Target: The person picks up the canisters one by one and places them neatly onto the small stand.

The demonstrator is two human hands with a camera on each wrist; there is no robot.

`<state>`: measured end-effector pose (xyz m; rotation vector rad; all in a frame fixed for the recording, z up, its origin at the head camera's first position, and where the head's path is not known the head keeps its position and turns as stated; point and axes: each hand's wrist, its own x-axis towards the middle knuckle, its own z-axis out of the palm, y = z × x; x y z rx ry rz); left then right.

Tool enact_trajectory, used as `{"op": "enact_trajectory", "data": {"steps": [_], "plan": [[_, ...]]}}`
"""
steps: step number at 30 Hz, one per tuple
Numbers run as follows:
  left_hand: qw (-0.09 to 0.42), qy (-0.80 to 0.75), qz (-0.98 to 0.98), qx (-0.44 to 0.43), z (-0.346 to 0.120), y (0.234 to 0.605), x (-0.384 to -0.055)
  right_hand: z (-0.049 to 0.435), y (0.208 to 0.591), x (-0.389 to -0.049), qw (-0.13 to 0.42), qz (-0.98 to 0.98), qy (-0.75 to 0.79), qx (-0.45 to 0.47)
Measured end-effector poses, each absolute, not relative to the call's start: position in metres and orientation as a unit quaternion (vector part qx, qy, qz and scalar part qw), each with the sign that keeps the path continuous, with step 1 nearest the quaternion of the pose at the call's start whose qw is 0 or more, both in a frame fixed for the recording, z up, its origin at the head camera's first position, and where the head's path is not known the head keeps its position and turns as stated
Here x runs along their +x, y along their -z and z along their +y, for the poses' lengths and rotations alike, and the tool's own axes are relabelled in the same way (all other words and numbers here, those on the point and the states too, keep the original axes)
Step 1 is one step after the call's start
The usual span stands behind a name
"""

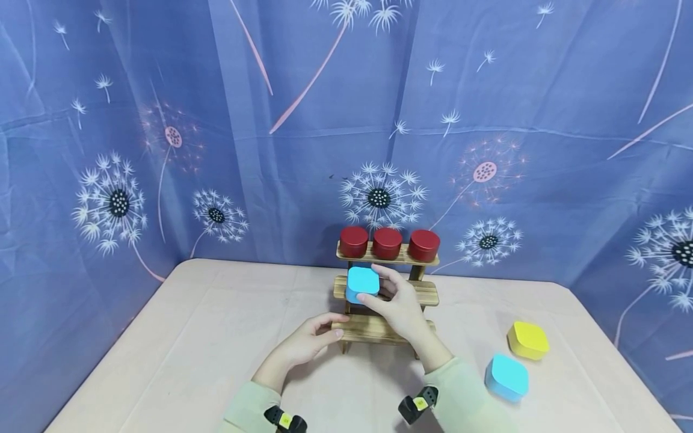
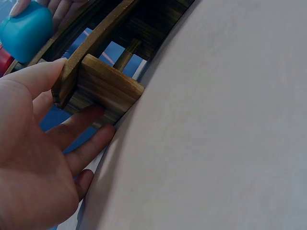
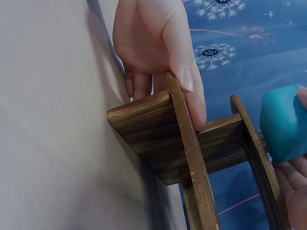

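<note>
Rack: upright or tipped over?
Upright: the rack stands on its legs on the table, with three red tins resting on its top shelf.

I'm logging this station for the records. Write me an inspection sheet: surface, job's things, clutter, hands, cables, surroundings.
Surface: pale table, flat, with faint creases.
Job's things: three-tier wooden stand; three red tins in a row on its top shelf; blue box at the middle shelf, held, contact with the shelf unclear.
Clutter: yellow box and second blue box, loose to the right of the stand.
Hands: left hand grips the left end of the bottom shelf; right hand holds the blue box.
Cables: nothing seen.
Surroundings: blue dandelion-print cloth behind the table and along both sides.
</note>
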<state>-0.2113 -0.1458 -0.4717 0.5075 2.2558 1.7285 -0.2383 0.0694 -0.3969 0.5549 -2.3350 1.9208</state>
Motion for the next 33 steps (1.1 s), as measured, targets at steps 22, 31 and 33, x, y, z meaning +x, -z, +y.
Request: {"op": "enact_trajectory", "data": {"steps": [22, 31, 33], "plan": [[0.157, -0.613, 0.758, 0.155, -0.1461, 0.4703, -0.2098, 0.0663, 0.4006, -0.2373, 0.069, -0.801, -0.575, 0.155], [0.145, -0.609, 0.763, 0.160, -0.1453, 0.4704, -0.2088, 0.0677, 0.4026, -0.2351, 0.094, -0.815, -0.544, 0.177], [0.144, -0.607, 0.766, 0.159, -0.1457, 0.4710, -0.2093, 0.0677, 0.4039, -0.2358, 0.102, -0.811, -0.546, 0.183]]}}
